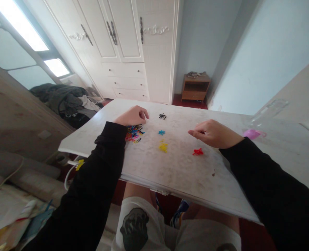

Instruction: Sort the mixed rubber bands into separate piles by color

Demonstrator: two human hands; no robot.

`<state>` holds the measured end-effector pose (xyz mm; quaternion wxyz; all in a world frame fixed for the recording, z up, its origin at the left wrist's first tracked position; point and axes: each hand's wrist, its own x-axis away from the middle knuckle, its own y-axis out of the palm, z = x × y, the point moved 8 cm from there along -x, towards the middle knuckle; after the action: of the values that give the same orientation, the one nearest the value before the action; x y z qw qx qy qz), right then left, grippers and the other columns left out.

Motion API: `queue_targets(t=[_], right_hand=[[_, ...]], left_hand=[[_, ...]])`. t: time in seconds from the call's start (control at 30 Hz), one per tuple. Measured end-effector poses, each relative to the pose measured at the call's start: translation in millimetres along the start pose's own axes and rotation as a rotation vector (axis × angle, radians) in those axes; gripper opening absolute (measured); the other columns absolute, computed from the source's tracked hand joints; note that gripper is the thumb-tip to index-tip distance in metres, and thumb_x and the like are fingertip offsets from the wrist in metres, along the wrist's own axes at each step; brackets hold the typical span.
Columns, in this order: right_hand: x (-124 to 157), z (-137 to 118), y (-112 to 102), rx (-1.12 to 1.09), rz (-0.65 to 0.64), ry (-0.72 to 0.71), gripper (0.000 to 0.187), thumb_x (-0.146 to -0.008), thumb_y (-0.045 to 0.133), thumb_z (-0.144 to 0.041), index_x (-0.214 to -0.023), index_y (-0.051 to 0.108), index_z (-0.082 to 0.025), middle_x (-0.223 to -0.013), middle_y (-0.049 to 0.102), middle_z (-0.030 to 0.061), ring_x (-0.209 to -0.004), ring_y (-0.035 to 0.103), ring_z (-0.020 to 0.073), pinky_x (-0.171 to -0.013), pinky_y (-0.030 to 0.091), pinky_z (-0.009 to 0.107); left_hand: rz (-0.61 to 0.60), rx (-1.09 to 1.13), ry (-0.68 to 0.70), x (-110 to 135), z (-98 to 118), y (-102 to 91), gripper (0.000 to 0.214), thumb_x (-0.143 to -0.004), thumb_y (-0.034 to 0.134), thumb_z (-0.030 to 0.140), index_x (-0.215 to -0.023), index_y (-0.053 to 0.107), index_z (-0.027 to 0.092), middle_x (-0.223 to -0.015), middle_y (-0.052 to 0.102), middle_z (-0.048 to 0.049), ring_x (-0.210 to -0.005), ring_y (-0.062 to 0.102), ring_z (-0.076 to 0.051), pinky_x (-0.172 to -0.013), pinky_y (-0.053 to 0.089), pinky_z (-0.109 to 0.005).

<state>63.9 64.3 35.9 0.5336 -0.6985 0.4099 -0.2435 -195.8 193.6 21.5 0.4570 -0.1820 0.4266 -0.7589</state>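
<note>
Surface (pixel 177 170): smooth, smudged, low sheen. Mixed small pieces (pixel 134 133): plastic or rubber, indistinguishable. Bottle (pixel 269 111), three o'clock: clear, glossy. Right sleeve (pixel 264 184), four o'clock: matt cloth. Wardrobe (pixel 128 42), eleven o'clock: smooth, satin.

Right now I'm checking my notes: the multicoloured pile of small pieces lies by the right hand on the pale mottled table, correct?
Not the right hand: the head view shows the multicoloured pile by the left hand, on the pale table.

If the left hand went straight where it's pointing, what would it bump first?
Ahead of the left hand, probably the small black pile, though depth is hard to judge.
</note>
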Motion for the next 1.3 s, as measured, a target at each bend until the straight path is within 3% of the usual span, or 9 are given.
queue_targets(t=[0.3,0.47,0.57,0.9,1.13,1.3], right_hand=[[0.0,-0.2,0.1,0.006,0.009,-0.002,0.063,-0.102,0.035,-0.062,-0.054,0.041,-0.021,-0.055,0.048,0.0022,-0.054,0.04,0.0142,-0.06,0.025,0.036],[0.2,-0.1,-0.1,0.006,0.019,-0.007,0.062,-0.102,0.038,-0.06,-0.054,0.042,-0.021,-0.057,0.05,0.0026,-0.054,0.04,0.0142,-0.06,0.024,0.036],[0.3,-0.3,0.5,0.0,0.019,-0.01,0.061,-0.102,0.039,-0.058,-0.054,0.042,-0.021,-0.056,0.05,0.0024,-0.054,0.04,0.0139,-0.06,0.024,0.036],[-0.2,2.0,3.2,0.02,0.005,0.012,0.061,-0.102,0.039,-0.058,-0.055,0.046,-0.02,-0.058,0.052,0.0031,-0.056,0.041,0.0137,-0.061,0.023,0.035],[-0.3,2.8,5.0,0.031,0.001,0.016,0.06,-0.102,0.04,-0.057,-0.055,0.048,-0.02,-0.06,0.054,0.0039,-0.057,0.043,0.0143,-0.062,0.024,0.035],[-0.4,1.7,5.5,0.027,0.004,-0.005,0.06,-0.103,0.04,-0.056,-0.055,0.046,-0.02,-0.059,0.052,0.0034,-0.057,0.041,0.0142,-0.062,0.024,0.035]], left_hand=[[0.038,0.1,0.072,-1.1,8.8,-0.8,0.022,-0.063,0.073,0.016,-0.085,0.076,0.017,-0.066,0.068,-0.0011,-0.06,0.061,-0.013,-0.06,0.049,-0.026],[-0.139,0.301,0.116,3.4,29.0,18.3,0.026,-0.066,0.084,0.029,-0.088,0.076,0.018,-0.083,0.078,-0.0056,-0.07,0.071,-0.015,-0.066,0.056,-0.027],[-0.25,0.398,0.134,6.8,41.2,33.7,0.029,-0.065,0.088,0.033,-0.087,0.076,0.017,-0.082,0.079,-0.0074,-0.073,0.075,-0.017,-0.068,0.058,-0.028],[-0.497,0.549,0.188,16.6,73.8,69.2,0.033,-0.065,0.094,0.026,-0.091,0.08,0.013,-0.081,0.081,-0.01,-0.072,0.077,-0.016,-0.069,0.059,-0.023],[-0.543,0.52,0.233,24.4,88.9,76.6,0.03,-0.071,0.09,0.023,-0.098,0.08,0.013,-0.085,0.082,-0.0101,-0.075,0.078,-0.017,-0.069,0.06,-0.022],[-0.45,0.459,0.257,21.7,89.4,69.1,0.022,-0.076,0.085,0.022,-0.095,0.08,0.012,-0.083,0.081,-0.0111,-0.076,0.078,-0.016,-0.066,0.057,-0.02]])
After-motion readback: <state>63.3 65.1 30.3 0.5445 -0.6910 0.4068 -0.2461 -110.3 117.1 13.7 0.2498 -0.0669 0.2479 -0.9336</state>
